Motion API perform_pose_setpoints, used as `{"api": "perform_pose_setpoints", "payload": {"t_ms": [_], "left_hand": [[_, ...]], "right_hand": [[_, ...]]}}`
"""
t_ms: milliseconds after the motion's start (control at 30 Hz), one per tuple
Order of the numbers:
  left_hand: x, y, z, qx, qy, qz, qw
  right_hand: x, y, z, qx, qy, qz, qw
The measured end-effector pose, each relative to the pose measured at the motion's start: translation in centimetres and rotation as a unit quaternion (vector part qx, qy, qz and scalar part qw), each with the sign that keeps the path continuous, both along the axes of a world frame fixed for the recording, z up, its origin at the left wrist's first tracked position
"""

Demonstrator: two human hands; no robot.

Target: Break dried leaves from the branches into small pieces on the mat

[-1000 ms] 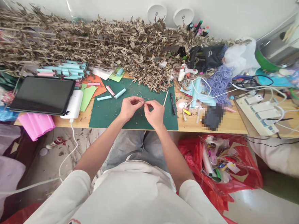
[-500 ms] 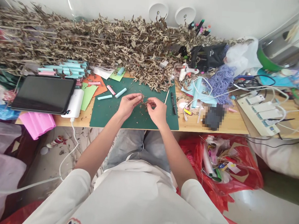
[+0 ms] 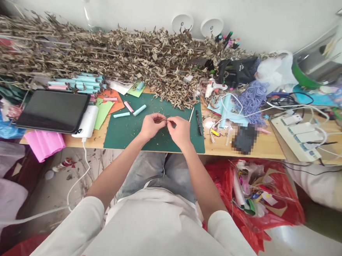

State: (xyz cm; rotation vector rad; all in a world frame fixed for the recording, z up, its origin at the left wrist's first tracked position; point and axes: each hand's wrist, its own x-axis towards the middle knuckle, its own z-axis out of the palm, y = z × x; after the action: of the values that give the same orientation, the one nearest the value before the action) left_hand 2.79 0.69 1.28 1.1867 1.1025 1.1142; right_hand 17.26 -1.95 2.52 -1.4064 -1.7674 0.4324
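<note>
My left hand (image 3: 152, 126) and my right hand (image 3: 179, 131) meet fingertip to fingertip over the green cutting mat (image 3: 123, 136). Both are closed in a pinch on a small brown dried leaf (image 3: 165, 120), mostly hidden by the fingers. Leaf crumbs are scattered on the mat below. Just beyond the hands, a heap of dried leaves (image 3: 176, 95) spills onto the mat's back edge. Blue paper rolls (image 3: 139, 110) and a pink one (image 3: 128, 106) lie to the left. Right of my right hand are a black pen (image 3: 198, 123) and a thin stick (image 3: 191, 114).
Dried leafy stalks (image 3: 77, 47) fill the back of the table. At left are a tablet (image 3: 53, 110) and a white power bank (image 3: 85, 124). A glue gun (image 3: 214, 87), purple yarn (image 3: 253, 100) and a power strip (image 3: 296, 135) with cables lie right. Below hangs a red bag (image 3: 294, 207).
My hands have come together, closing the gap between their fingertips. My left hand moved right and now pinches closer to my right. The whole view has shifted slightly downward.
</note>
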Motion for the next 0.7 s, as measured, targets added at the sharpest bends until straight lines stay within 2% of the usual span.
{"api": "perform_pose_setpoints", "payload": {"t_ms": [100,233,367,500,700], "left_hand": [[0.2,-0.2,0.1,0.010,0.011,0.021,1.000],[0.2,-0.4,0.1,-0.006,-0.034,0.059,0.998],[-0.3,-0.5,0.1,-0.054,-0.128,0.060,0.988],[-0.2,-0.4,0.3,-0.062,-0.158,0.055,0.984],[0.8,-0.2,0.6,-0.040,-0.157,0.041,0.986]], "right_hand": [[-0.3,-0.2,-0.1,0.027,-0.008,-0.051,0.998],[-0.3,-0.2,-0.1,0.030,0.061,-0.102,0.992],[0.2,0.0,0.0,0.004,0.073,-0.091,0.993],[0.5,0.1,0.1,-0.037,0.046,-0.035,0.998],[0.2,0.3,0.6,-0.094,0.207,-0.019,0.974]]}}
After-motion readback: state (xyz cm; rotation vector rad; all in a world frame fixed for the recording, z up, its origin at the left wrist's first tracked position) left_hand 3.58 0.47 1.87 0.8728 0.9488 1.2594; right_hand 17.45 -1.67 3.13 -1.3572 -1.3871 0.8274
